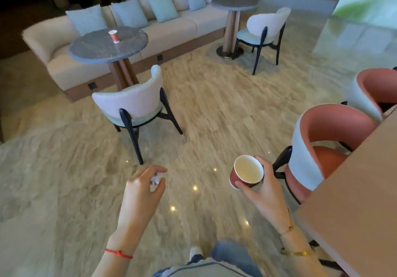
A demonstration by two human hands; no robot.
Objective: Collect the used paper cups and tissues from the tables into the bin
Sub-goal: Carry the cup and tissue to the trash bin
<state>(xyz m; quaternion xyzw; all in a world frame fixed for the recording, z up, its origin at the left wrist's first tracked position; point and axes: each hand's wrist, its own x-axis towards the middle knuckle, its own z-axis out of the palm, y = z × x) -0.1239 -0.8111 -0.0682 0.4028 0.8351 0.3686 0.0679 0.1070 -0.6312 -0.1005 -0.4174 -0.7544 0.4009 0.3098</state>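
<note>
My right hand (263,187) grips a red paper cup (246,172) with a white inside, tilted so its mouth faces me, held over the floor. My left hand (142,187) pinches a small crumpled white tissue (155,179) between its curled fingers. A second red paper cup (114,36) stands upright on the round grey table (94,47) at the far left, in front of the sofa. No bin is in view.
A white chair (133,104) stands between me and the round table. Another round table (234,3) with a chair (263,31) is farther back. Red-and-white chairs (322,147) line a wooden counter (361,190) on my right. A long beige sofa (150,31) runs behind.
</note>
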